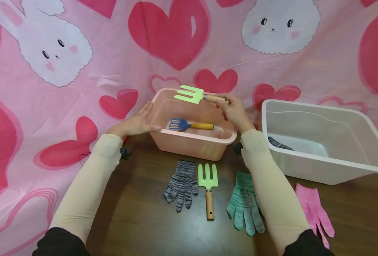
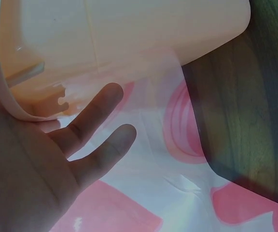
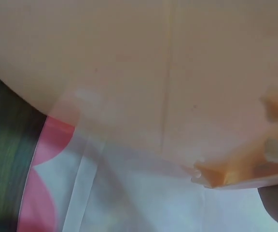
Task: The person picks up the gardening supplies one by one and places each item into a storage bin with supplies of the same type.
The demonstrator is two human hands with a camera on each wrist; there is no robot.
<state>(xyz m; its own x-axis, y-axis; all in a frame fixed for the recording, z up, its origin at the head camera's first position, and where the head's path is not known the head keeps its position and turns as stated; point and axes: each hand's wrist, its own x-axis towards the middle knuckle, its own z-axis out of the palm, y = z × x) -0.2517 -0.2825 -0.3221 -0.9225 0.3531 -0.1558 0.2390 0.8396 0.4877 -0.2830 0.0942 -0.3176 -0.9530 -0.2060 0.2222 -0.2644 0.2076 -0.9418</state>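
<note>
My right hand (image 1: 235, 110) holds a light green garden hand fork (image 1: 192, 95) by its wooden handle, level above the back of a pink plastic bin (image 1: 195, 136). On the bin's left rim rests my left hand (image 1: 134, 122), its thumb over the front corner. Two of its fingers (image 2: 98, 108) stretch out straight beside the bin wall in the left wrist view. Inside the bin lies a blue hand fork (image 1: 180, 124) with a yellow handle. The right wrist view shows mostly bin wall (image 3: 119, 72); the held fork is out of sight there.
A white bin (image 1: 304, 165) stands at the right, with a dark striped glove (image 1: 279, 143) partly visible inside. On the table (image 1: 137, 199) lie a grey striped glove (image 1: 182, 183), a second green hand fork (image 1: 209, 188), a green glove (image 1: 245, 206) and a pink glove (image 1: 315, 209). A pink cloth (image 1: 118, 46) hangs behind.
</note>
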